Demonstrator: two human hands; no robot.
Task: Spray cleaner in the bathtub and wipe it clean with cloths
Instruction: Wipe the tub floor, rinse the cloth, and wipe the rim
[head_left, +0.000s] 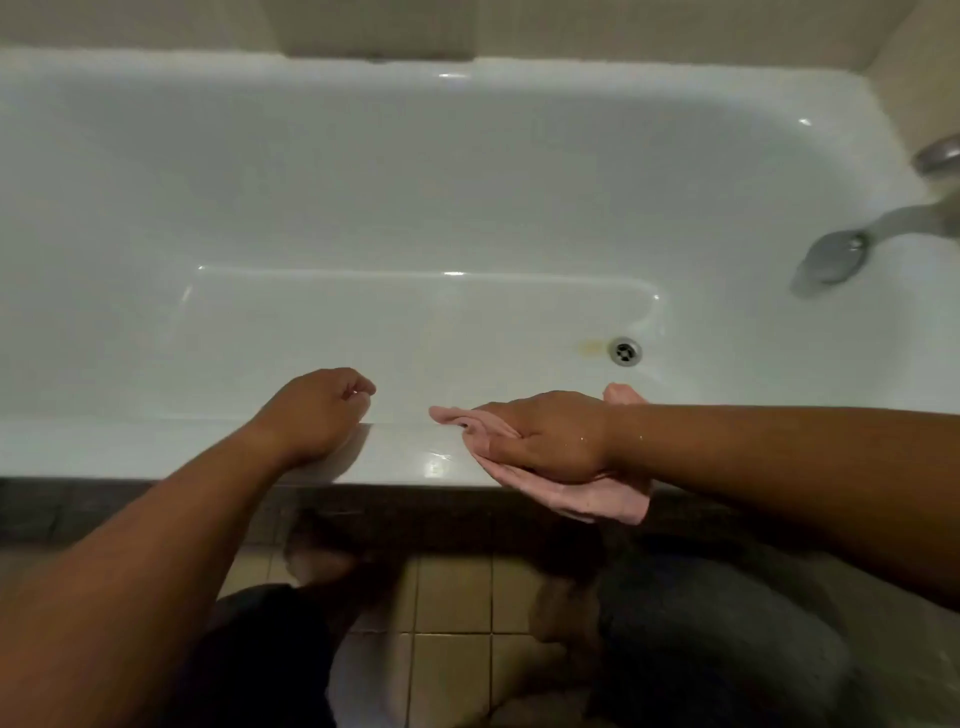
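In the head view, the pink cloth (597, 501) is pressed flat under the right hand (550, 436) on the bathtub rim (405, 457), the empty, loosely curled left hand (317, 410) is rested alongside, and a slip off the glossy edge is risked.

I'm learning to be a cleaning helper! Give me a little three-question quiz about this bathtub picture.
1. True or false: the right hand rests on a pink cloth on the bathtub rim.
2. Which lies nearest the drain? A) yellowish stain B) shower head C) pink cloth
3. Fill in: the left hand holds ____.

Key: 1 true; 2 A; 3 nothing.
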